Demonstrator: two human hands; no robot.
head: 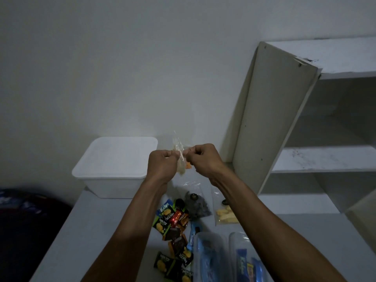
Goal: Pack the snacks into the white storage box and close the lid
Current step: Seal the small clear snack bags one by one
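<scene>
The head view shows the left hand (162, 163) and the right hand (200, 159) close together in the air, each pinching the small clear snack bag (180, 157), which is held up beside the white storage box (114, 169), and I think a hard tug could rip it and spill the bits onto the bench (97, 231). The box sits at the back of the bench with its lid on, so nothing can go in until it is opened. The room is dim, the bag is blurry, and the snack packets (175, 224) near the bottom are partly cut off.
</scene>
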